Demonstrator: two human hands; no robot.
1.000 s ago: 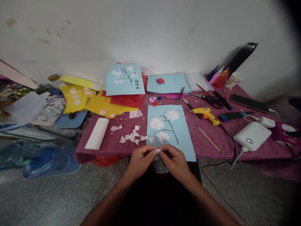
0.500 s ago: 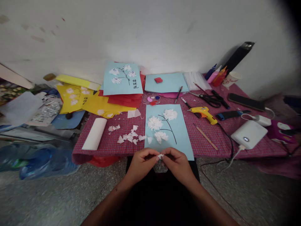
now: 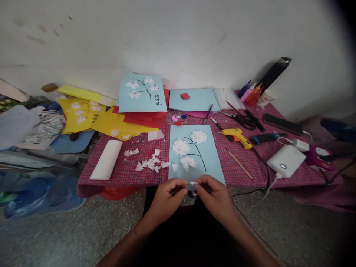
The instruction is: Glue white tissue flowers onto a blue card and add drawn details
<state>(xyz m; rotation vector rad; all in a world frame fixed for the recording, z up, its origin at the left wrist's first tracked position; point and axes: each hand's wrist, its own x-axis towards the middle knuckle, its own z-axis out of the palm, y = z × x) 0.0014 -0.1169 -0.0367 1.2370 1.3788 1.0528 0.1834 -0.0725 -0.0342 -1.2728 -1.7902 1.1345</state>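
A small scrap of white tissue paper (image 3: 193, 183) is pinched between the thumb and forefinger of my right hand (image 3: 213, 193). My left hand (image 3: 170, 197) is just left of it, its thumb and fingertips drawn together with no paper visible in them. Both hands hover over the near edge of a light blue sheet (image 3: 214, 159). On that sheet are a drawn black stem (image 3: 200, 154) and three crumpled white paper flowers (image 3: 188, 162). One loose paper petal (image 3: 174, 167) lies on it at the left. Several more white paper scraps (image 3: 151, 162) are scattered on the tablecloth beside it.
A white paper roll (image 3: 107, 160) lies at the left. To the right are a yellow glue gun (image 3: 237, 137), a wooden stick (image 3: 238, 163), black scissors (image 3: 241, 120) and a white power bank (image 3: 286, 161) with cables. A finished flower picture (image 3: 139, 104) leans at the back.
My hands have come apart slightly, and the paper scrap, earlier between both hands' fingers, is now in my right fingers. The whole view has shifted a little.
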